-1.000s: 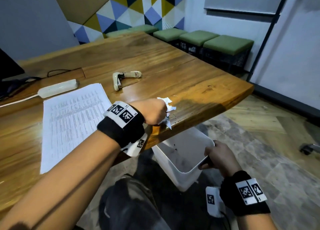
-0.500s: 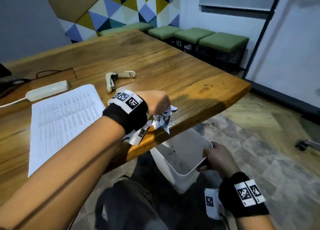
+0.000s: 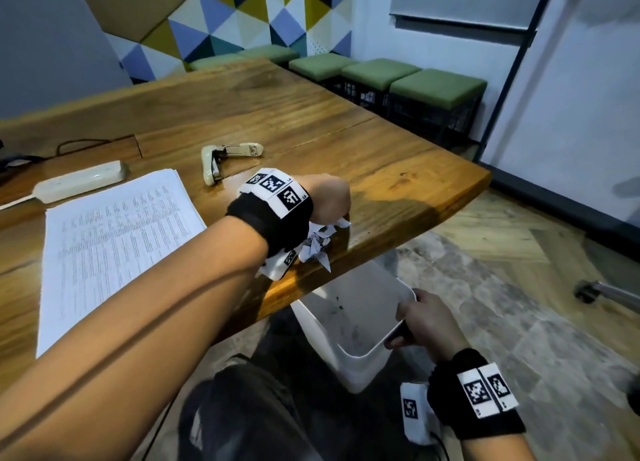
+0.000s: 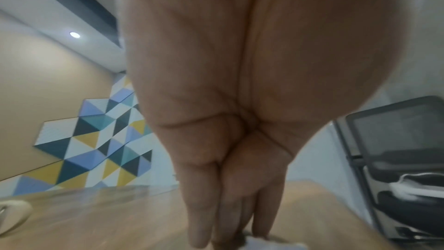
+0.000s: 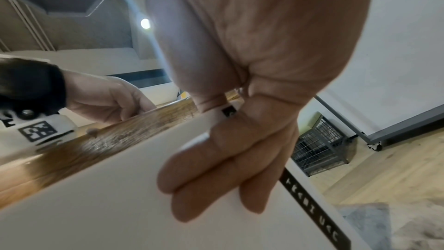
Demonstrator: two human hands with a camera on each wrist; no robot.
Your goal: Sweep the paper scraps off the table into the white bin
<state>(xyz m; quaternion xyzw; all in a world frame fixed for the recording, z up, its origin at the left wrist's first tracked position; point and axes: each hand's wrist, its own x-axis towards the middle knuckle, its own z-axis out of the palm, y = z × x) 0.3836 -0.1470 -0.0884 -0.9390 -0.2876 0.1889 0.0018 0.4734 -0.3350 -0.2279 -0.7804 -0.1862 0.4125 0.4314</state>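
Observation:
Torn white paper scraps (image 3: pixel 318 244) lie bunched at the near edge of the wooden table (image 3: pixel 398 190), some jutting over it. My left hand (image 3: pixel 332 204) stands over them; in the left wrist view its fingers (image 4: pixel 228 206) are straight and together, tips down on the table against the scraps (image 4: pixel 254 243). The white bin (image 3: pixel 360 360) hangs tilted just below the table edge, under the scraps. My right hand (image 3: pixel 426 318) grips its rim, fingers (image 5: pixel 216 174) on the bin's outer wall (image 5: pixel 96 206), thumb over the rim.
A stack of printed sheets (image 3: pixel 114 238), an opened stapler (image 3: pixel 221 159) and a power strip (image 3: pixel 79 180) lie on the table to the left. Green stools (image 3: pixel 398 79) line the far wall. A chair caster (image 3: pixel 588 290) sits on the floor at right.
My left hand has drawn the scraps toward the near table edge, turning its fingers downward; the scraps now overhang the edge. The right hand keeps hold of the bin below.

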